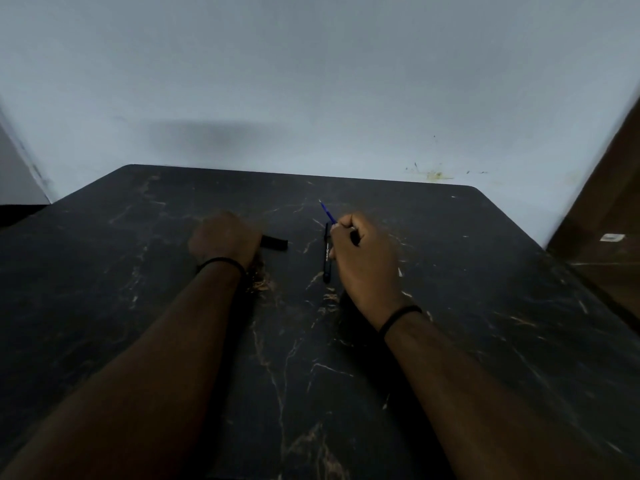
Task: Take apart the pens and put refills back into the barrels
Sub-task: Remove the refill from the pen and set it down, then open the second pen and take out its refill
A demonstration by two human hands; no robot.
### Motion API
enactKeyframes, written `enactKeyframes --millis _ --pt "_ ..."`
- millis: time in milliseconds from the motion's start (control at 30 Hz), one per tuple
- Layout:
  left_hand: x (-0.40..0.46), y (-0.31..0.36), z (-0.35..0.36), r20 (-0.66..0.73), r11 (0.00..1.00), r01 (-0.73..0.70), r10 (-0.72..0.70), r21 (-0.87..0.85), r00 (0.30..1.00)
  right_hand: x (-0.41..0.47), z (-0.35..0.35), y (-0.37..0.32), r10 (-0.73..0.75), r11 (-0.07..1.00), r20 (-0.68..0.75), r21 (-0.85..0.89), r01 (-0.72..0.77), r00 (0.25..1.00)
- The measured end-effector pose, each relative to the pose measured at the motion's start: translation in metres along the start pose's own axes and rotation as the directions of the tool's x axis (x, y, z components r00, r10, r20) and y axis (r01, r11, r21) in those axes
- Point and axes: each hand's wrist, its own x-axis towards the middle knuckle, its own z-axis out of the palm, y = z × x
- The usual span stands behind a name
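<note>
A black pen barrel (pixel 326 254) lies lengthwise at centre. A thin blue refill (pixel 327 212) slants beyond it. Another black piece (pixel 274 243) lies left.

My left hand (pixel 225 239) rests on the tabletop (pixel 450 306) left of centre, toward the far edge, curled round a barrel piece (pixel 274 243) that juts out to its right. My right hand (pixel 363 265) sits right of centre, pinching a refill (pixel 327 212) that points toward the far edge. A pen (pixel 327 252) lies just left of that hand, between both hands.
</note>
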Motion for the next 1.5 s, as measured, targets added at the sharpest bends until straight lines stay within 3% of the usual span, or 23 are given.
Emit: enactKeyframes --millis 200,300,333,433,533,667,800,1033,1167,1267,1333,1500 --pt "0.0 -0.003 0.0 0.082 0.985 -0.097 0.086 0.144 0.993 0.0 0.0 0.001 -0.007 1.0 0.002 -0.014 0.007 1.0" --pt "-0.002 0.002 -0.004 -0.089 0.994 -0.03 0.021 -0.101 0.996 -0.001 0.0 -0.001 -0.016 1.0 -0.033 -0.013 0.016 0.999" --pt "-0.005 0.007 -0.005 -0.186 0.973 -0.068 0.027 -0.219 0.982 -0.001 -0.001 -0.002 -0.022 1.0 -0.055 -0.005 0.022 0.998" --pt "-0.024 0.027 -0.006 -0.353 0.836 -0.358 0.215 -0.416 0.911 0.001 -0.005 -0.008 -0.055 0.997 -0.163 0.047 0.063 0.985" --pt "-0.045 0.045 0.002 -0.287 0.615 -0.561 0.492 -0.553 0.822 0.005 -0.014 -0.015 -0.077 0.986 -0.269 0.124 0.113 0.96" --pt "-0.063 0.06 0.01 -0.166 0.389 -0.544 0.681 -0.743 0.713 0.009 -0.022 -0.019 -0.048 0.964 -0.324 0.234 0.13 0.945" --pt "-0.071 0.067 0.008 -0.15 0.266 -0.487 0.737 -0.832 0.659 0.01 -0.021 -0.023 -0.03 0.951 -0.301 0.285 0.12 0.953" --pt "-0.073 0.07 0.009 -0.15 0.303 -0.463 0.681 -0.833 0.717 0.006 -0.023 -0.03 -0.056 0.923 -0.286 0.351 0.159 0.957" --pt "-0.064 0.064 0.015 -0.081 0.489 -0.487 0.641 -0.724 0.764 0.007 -0.032 -0.042 -0.191 0.809 -0.511 0.402 0.429 0.838" --pt "-0.056 0.06 0.016 -0.093 0.563 -0.453 0.552 -0.691 0.829 0.012 -0.039 -0.04 -0.357 0.78 -0.556 0.264 0.567 0.75" --pt "-0.052 0.058 0.016 -0.122 0.567 -0.446 0.517 -0.692 0.847 0.015 -0.043 -0.031 -0.364 0.844 -0.538 0.153 0.514 0.76" --pt "-0.049 0.057 0.021 -0.126 0.556 -0.414 0.482 -0.72 0.867 0.029 -0.048 0.003 -0.232 0.973 -0.471 -0.115 0.201 0.851"
